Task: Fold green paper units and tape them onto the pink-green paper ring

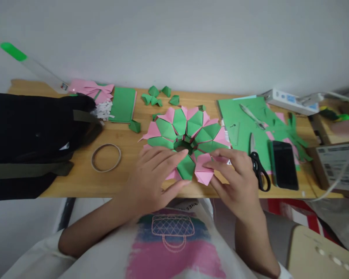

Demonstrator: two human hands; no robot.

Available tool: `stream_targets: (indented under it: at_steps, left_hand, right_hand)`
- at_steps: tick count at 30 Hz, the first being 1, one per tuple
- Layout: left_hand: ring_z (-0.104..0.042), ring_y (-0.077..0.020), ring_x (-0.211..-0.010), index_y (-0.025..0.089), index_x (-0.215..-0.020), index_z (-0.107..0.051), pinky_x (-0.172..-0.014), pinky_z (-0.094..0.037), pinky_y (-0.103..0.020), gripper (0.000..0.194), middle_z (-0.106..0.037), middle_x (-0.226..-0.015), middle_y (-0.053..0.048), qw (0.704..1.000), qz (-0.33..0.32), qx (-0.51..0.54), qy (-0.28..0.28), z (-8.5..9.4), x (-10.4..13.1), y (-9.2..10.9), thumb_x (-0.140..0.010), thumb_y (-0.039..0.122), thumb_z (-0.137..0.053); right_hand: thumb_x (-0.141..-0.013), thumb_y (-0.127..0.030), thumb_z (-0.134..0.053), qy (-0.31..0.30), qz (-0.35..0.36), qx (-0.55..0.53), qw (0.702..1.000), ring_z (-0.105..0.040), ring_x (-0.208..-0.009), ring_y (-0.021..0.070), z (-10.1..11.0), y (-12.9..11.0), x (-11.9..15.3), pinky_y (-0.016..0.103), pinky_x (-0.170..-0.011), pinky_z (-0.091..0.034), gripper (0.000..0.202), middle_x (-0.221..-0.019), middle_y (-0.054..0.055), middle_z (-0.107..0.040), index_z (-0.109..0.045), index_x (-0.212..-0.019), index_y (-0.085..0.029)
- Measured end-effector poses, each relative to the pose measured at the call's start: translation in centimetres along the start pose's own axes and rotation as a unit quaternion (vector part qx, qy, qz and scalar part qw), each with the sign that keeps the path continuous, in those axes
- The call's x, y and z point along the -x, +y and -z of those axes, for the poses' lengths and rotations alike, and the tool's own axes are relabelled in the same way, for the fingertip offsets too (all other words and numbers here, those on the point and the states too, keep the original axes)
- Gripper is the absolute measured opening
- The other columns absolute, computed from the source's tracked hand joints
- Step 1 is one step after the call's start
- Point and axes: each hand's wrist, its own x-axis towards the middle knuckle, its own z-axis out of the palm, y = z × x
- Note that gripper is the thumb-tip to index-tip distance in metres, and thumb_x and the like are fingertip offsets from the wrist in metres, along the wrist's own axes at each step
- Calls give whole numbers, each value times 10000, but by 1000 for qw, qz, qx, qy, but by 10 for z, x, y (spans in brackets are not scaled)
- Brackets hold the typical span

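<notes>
A ring of green and pink folded paper pieces (179, 122) lies at the middle of the table, like a flower with a hole in its centre. My left hand (154, 176) rests over its front left part, fingers stretched and thumb apart, hiding some of the folds. With thumb and fingers, my right hand (235, 174) pinches a pink folded paper piece (204, 169) at the front right of the ring. That piece touches a green fold beside it; whether it is joined there I cannot tell.
Loose green folded pieces (153, 91) and a green paper stack (122, 104) lie behind. Tape roll (92, 158) and black bag (31, 135) are left. Scissors (260, 166), phone (284, 164), green sheets (235, 112), utility knife (251, 115) and power strip (291, 101) are right.
</notes>
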Motion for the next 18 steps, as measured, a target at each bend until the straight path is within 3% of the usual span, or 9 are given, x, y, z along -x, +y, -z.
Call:
stream_targets:
  at_steps: [5,8,11,14,18]
  left_hand:
    - [-564,-334,-1136,133,-1201,-558,-971,-444,-500,585,-646,-1194,-156,999,20,14,-44,-21,13,10,-778,503,-718]
    - [-566,-328,-1086,117,-1124,-594,-916,-468,-477,354,-648,-1135,-158,999,42,-24,-25,-37,15,16,-828,303,-648]
    - [-595,-304,-987,131,-976,-628,-870,-480,-457,203,-678,-1008,-125,998,58,-22,1,-41,13,18,-780,147,-579]
    - [-618,-269,-905,160,-854,-630,-816,-492,-422,112,-695,-910,-91,997,74,17,21,-35,8,17,-775,132,-556]
    - [-621,-237,-806,177,-734,-624,-741,-483,-388,97,-686,-789,-55,994,101,36,7,-26,-2,17,-803,149,-561]
  right_hand:
    - [-858,-165,-609,4,-10,8,1000,-600,-978,250,-4,0,8,393,-804,-454,170,-1069,90,-638,-643,-1011,-230]
    - [-848,-159,-616,23,-18,2,1000,-617,-960,249,-8,-3,14,397,-801,-476,191,-1049,84,-643,-630,-1024,-232]
    - [-842,-140,-614,29,-20,-5,999,-633,-963,249,-11,-4,18,397,-802,-496,192,-1033,85,-663,-633,-1015,-218]
    - [-854,-141,-599,35,-16,-19,999,-648,-972,246,-12,-5,21,402,-824,-507,181,-1013,78,-689,-647,-1008,-223]
    - [-862,-102,-562,37,-1,-46,998,-662,-993,241,-14,-8,22,428,-860,-514,225,-1001,68,-723,-660,-1014,-236]
